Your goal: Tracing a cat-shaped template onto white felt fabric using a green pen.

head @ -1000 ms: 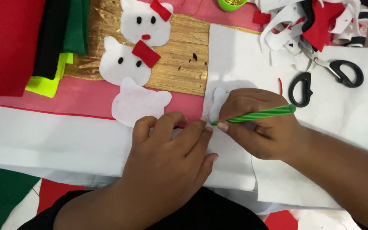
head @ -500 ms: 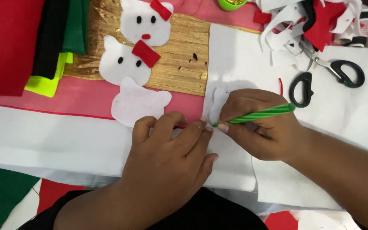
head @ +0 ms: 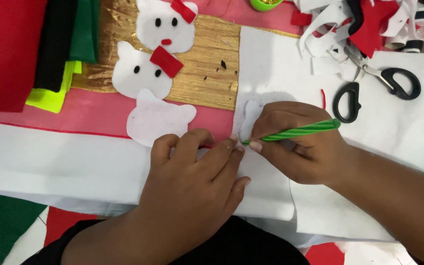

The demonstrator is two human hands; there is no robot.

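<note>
Right hand (head: 303, 147) pinches a green-and-white striped pencil (head: 295, 132) between thumb and forefinger, tip down at the edge of a small white felt cat-head template (head: 249, 118) that pokes out just above the fingers. The template lies on a white felt sheet (head: 280, 64). Whether the tip touches the sheet cannot be told; the fingers hide it.

Left hand (head: 192, 181) lies flat, fingers (head: 222, 154) spread and pressed on the sheet, fingertips touching the template's lower edge and just beside the pencil tip. Holds nothing; pins the felt.

Above and left of the left fingers: a plain white felt cat-head cutout (head: 155, 121) on pink felt (head: 74, 110), no face. Farther up, on a gold ribbed sheet (head: 207, 68), two finished white cat faces with black eyes and red bows (head: 143, 68) (head: 165, 24).

Right of the right hand, apart from it: black-handled scissors (head: 374, 81), lying unused beside a heap of white and red felt scraps (head: 359, 24).

Progress, judged: two heads decorated, one cut but bare, another at the tracing stage. No traced line can be made out, so how much of the outline is drawn cannot be told. Cutting and decorating appear left.
</note>
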